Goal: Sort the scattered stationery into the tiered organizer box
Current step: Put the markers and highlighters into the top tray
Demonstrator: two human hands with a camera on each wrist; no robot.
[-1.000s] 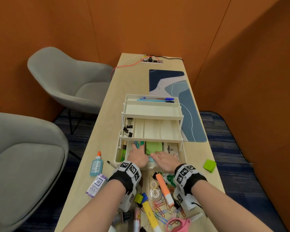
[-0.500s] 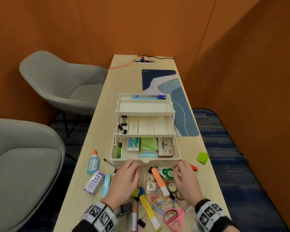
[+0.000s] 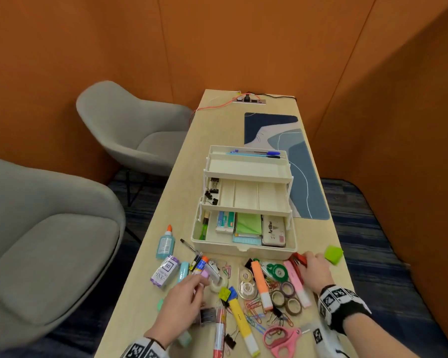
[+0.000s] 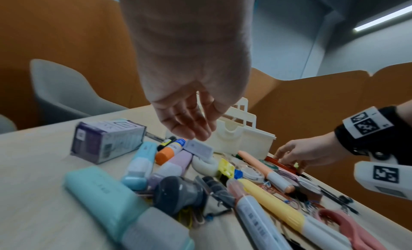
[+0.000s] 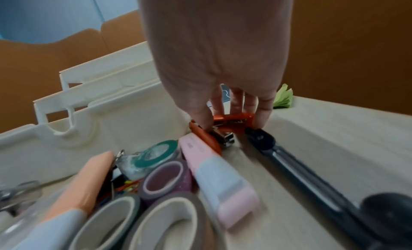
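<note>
The cream tiered organizer box (image 3: 243,248) stands open mid-table, with pens in the top tier, binder clips in the middle one, and staples, green notes and an Artline tin at the bottom. Scattered stationery lies in front of it. My left hand (image 3: 199,280) hovers with relaxed fingers (image 4: 191,130) just above a purple highlighter (image 4: 171,165) and a glue stick (image 4: 169,150), holding nothing. My right hand (image 3: 307,260) is at the box's front right corner, where its fingertips (image 5: 263,113) pinch a red stapler (image 5: 239,117) lying on the table beside a pink highlighter (image 5: 214,167).
A glue bottle (image 3: 166,241) and a purple ink box (image 3: 165,271) lie at the left. Green sticky notes (image 3: 334,254) sit at the right edge. Tape rolls (image 3: 287,297), paper clips, pink scissors (image 3: 282,337) and a black utility knife (image 5: 301,167) crowd the near table. Grey chairs (image 3: 130,135) stand to the left.
Both hands have drawn back out of the bottom tier to the pile. The left one has gone left over the markers and the right one has gone right onto the red stapler.
</note>
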